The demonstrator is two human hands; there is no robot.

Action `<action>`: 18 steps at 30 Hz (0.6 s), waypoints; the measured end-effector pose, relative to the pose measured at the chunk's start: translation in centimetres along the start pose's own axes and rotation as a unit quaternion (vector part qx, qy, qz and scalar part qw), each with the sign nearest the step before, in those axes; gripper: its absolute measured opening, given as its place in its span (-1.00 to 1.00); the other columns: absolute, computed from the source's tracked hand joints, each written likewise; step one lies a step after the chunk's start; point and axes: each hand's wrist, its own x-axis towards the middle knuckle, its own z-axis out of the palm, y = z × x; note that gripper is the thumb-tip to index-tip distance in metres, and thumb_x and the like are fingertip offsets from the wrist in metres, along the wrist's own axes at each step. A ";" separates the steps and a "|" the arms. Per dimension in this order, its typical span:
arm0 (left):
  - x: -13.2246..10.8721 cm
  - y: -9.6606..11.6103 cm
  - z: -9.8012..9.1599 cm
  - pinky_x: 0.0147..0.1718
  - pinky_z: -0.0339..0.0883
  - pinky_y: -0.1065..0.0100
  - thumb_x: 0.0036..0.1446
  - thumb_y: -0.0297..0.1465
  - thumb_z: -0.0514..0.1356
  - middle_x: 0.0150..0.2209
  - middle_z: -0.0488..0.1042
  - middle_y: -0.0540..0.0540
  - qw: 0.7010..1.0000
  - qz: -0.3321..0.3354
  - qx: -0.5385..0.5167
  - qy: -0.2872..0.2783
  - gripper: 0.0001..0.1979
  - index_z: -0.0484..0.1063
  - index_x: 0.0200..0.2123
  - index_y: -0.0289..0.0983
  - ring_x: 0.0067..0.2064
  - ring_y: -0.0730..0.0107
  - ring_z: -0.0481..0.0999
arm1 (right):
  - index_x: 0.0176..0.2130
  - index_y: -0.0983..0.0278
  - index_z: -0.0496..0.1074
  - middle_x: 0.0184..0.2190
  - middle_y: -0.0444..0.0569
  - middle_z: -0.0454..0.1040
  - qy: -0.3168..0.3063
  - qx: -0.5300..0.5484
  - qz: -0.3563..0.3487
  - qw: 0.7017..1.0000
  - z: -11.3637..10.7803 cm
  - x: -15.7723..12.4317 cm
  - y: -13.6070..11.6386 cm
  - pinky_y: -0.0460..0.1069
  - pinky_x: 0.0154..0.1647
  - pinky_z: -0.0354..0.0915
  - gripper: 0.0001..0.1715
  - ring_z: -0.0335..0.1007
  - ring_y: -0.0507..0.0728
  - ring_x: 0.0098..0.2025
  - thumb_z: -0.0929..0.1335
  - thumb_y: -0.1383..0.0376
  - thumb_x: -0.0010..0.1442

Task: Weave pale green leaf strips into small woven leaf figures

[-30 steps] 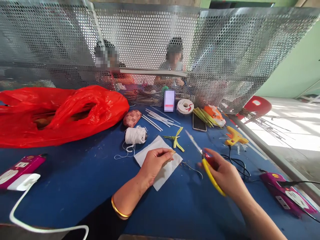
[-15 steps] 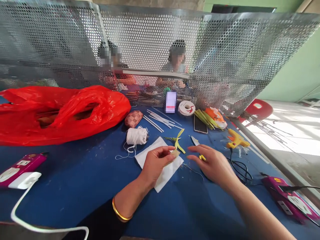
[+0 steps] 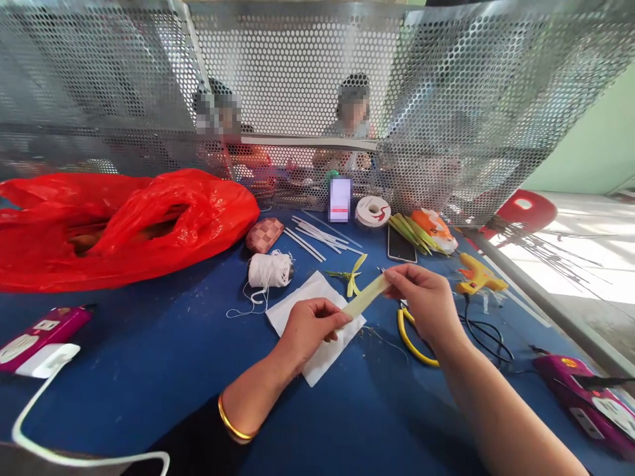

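Between both hands a pale yellow-green strip (image 3: 366, 297) is stretched, slanting up to the right. My left hand (image 3: 310, 327) pinches its lower end above a white paper sheet (image 3: 317, 357). At the upper end, the fingertips of my right hand (image 3: 426, 297) are closed on the strip. Just behind it lies a small yellow-green leafy piece (image 3: 354, 276) with a thin stem. Yellow-handled scissors (image 3: 409, 340) rest on the blue table, partly hidden under my right hand.
White string spool (image 3: 270, 270), white sticks (image 3: 322, 235), ribbon roll (image 3: 373, 211), a phone (image 3: 401, 246) and green strips (image 3: 411, 233) lie further back. A yellow glue gun (image 3: 479, 274) sits right, a red bag (image 3: 198, 205) left. A perforated metal screen (image 3: 297, 66) stands behind.
My right hand, which was apart from the strip with fingers spread, has closed on its far end. The strip now shows extended between both hands. The view has shifted slightly.
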 end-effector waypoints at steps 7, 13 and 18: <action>0.4 0.1 -0.5 -0.43 0.32 0.39 -0.18 -0.30 0.44 -0.53 0.51 -0.03 1.000 -0.010 -0.012 0.006 -0.79 0.57 -0.49 -0.31 -0.56 0.51 0.41 | -0.45 0.32 0.53 -0.59 -0.11 0.49 0.090 -0.002 -0.031 0.995 -1.8 0.8 -0.9 -0.03 -0.47 0.44 -0.66 0.39 0.04 -0.56 0.50 0.08 -0.05; 0.9 -0.2 -0.6 -0.47 0.31 0.40 -0.22 -0.30 0.45 -0.52 0.52 -0.05 0.998 -0.011 -0.032 0.052 -0.77 0.57 -0.49 -0.32 -0.57 0.52 0.38 | -0.44 0.31 0.53 -0.60 -0.13 0.49 0.185 0.016 -0.052 0.981 -3.2 1.7 -1.3 -0.05 -0.46 0.42 -0.80 0.40 0.02 -0.56 0.48 0.21 0.01; 0.5 -0.3 -0.5 -0.38 0.31 0.36 -0.11 -0.09 0.39 -0.60 0.44 -0.03 0.994 0.014 -0.025 0.106 -0.61 0.49 -0.65 -0.28 -0.52 0.46 0.38 | -0.39 0.27 0.54 -0.54 -0.13 0.53 0.220 -0.058 -0.172 0.958 -2.0 0.3 -1.1 -0.04 -0.42 0.43 -0.84 0.46 0.05 -0.51 0.43 0.23 0.15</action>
